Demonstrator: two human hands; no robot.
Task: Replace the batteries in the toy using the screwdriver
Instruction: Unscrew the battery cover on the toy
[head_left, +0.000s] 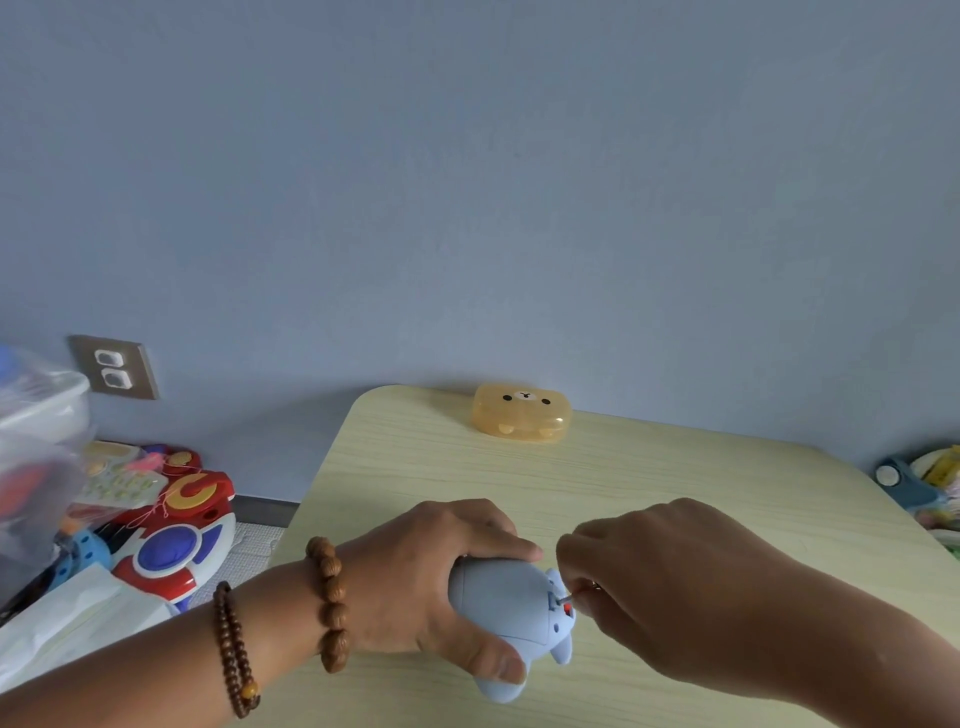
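A light blue animal-shaped toy (506, 603) lies on the pale wooden table (649, 478), near its front edge. My left hand (431, 577) grips the toy's body, fingers over the top and thumb below. My right hand (660, 587) pinches a thin screwdriver (569, 600), whose metal tip meets the toy's underside beside a small red part. Most of the screwdriver is hidden inside my right fingers.
An orange translucent bear-face case (521, 413) sits at the table's far edge by the blue wall. Colourful toys (171, 525) and a clear plastic bin (36, 452) crowd the floor on the left. More toys (924, 483) lie at the right.
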